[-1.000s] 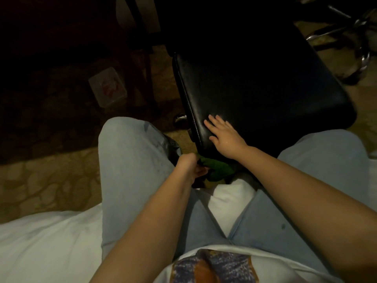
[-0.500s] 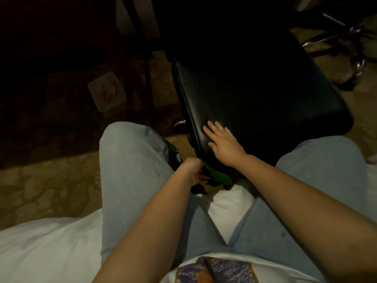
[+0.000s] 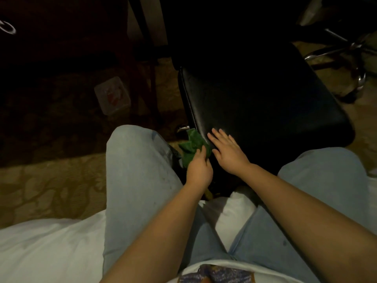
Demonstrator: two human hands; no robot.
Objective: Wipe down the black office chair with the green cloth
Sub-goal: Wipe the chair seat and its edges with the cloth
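The black office chair (image 3: 255, 103) stands in front of me between my knees, its padded seat glossy and dark. My left hand (image 3: 199, 168) grips the bunched green cloth (image 3: 192, 145) and holds it against the seat's near left edge. Flat on the seat's near corner, just right of the cloth, lies my right hand (image 3: 228, 152) with fingers straight and spread. The chair's back and base are lost in shadow.
I sit on a white bed (image 3: 40, 248) with both jeans-clad legs either side of the chair. A pale square packet (image 3: 112, 96) lies on the patterned carpet at left. A second chair's chrome base (image 3: 350, 56) stands at the upper right.
My left hand has risen from under the seat's front edge to its left side, bringing more of the green cloth into view. My right hand has stayed flat on the seat.
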